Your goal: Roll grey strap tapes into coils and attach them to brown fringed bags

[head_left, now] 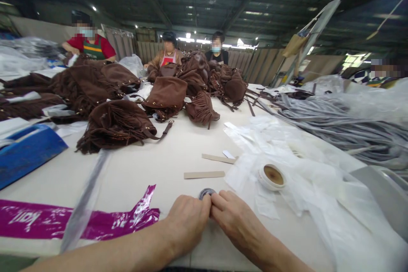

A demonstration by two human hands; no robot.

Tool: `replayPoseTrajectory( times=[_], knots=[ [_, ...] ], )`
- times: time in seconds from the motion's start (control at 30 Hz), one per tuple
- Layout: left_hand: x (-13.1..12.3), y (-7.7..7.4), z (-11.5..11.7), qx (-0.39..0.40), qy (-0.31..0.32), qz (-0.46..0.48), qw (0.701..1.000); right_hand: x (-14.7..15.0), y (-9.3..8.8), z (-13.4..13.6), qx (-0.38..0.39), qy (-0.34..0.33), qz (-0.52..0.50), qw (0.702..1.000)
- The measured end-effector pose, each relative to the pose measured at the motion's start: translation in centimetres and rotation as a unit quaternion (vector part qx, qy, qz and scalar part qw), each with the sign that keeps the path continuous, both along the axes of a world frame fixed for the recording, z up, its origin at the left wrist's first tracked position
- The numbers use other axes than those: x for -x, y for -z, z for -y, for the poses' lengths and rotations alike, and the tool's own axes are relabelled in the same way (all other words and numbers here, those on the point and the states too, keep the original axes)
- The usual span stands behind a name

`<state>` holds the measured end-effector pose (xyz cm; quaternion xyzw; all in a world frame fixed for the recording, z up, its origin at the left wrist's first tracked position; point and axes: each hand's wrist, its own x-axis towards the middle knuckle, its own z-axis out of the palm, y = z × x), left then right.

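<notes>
Fingertips [216, 201] of left hand [188, 221] and right hand [236, 217] meet at a small round piece [206, 191]

From where I stand, both hands are closed, fingers curled and tips touching one another, gripping that shiny dark grey piece. It peeks out just beyond them, at the near part of the white table [153, 165]; the fingers cover the rest, so I can't tell quite what it is. Just past it lies a tan strip [204, 174], with a second strip [218, 158] farther off. To the right of the hands, among white sheets [306, 191], sits a white-rimmed round thing [269, 183] with a brown middle. Over to the left, purple film [105, 224] with white lettering runs along the near side, crossed by a see-through band [83, 199], and a blue tray [35, 148] stands beyond. Brown fringed bags [114, 123] are heaped across the far half, while grey straps [344, 119] pile up at the right. Behind the bags I see a person in a red top [106, 49], another in an apron [168, 58] and a third in dark clothes [225, 57]
</notes>
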<state>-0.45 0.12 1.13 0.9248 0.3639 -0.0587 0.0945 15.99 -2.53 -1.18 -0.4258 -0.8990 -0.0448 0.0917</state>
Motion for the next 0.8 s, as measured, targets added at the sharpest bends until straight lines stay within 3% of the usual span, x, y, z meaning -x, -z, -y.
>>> replayPoseTrajectory(
  times=[0.1, 0.3, 0.43, 0.53, 0.63, 0.7, 0.8],
  knots=[
    [0.5, -0.5, -0.6, -0.010, 0.022, -0.036, 0.999, -1.3, 0.3, 0.0, -0.006, -0.033, -0.002, 0.999],
    [0.6, -0.8, -3.1, -0.059, 0.084, -0.020, 0.995, -3.2, -0.3, -1.8, 0.040, -0.092, 0.006, 0.995],
    [-0.7, -0.2, -2.8, -0.032, 0.073, 0.015, 0.997, -2.6, 0.0, -0.6, -0.004, -0.007, -0.022, 1.000],
    [-2.0, 0.1, -1.8, -0.012, 0.036, 0.028, 0.999, -2.0, 1.6, 0.6, -0.097, 0.055, -0.031, 0.993],
    [-2.7, 0.3, -1.1, -0.002, 0.004, 0.035, 0.999, -1.7, 3.3, 1.0, -0.143, 0.079, -0.087, 0.983],
    [-2.4, 0.3, -1.1, 0.001, -0.002, 0.040, 0.999, -1.8, 3.6, 0.7, -0.127, 0.076, -0.122, 0.981],
    [-1.0, 0.0, -2.2, -0.003, 0.033, 0.068, 0.997, -2.7, 2.8, -0.1, -0.013, 0.044, -0.163, 0.986]
  ],
)
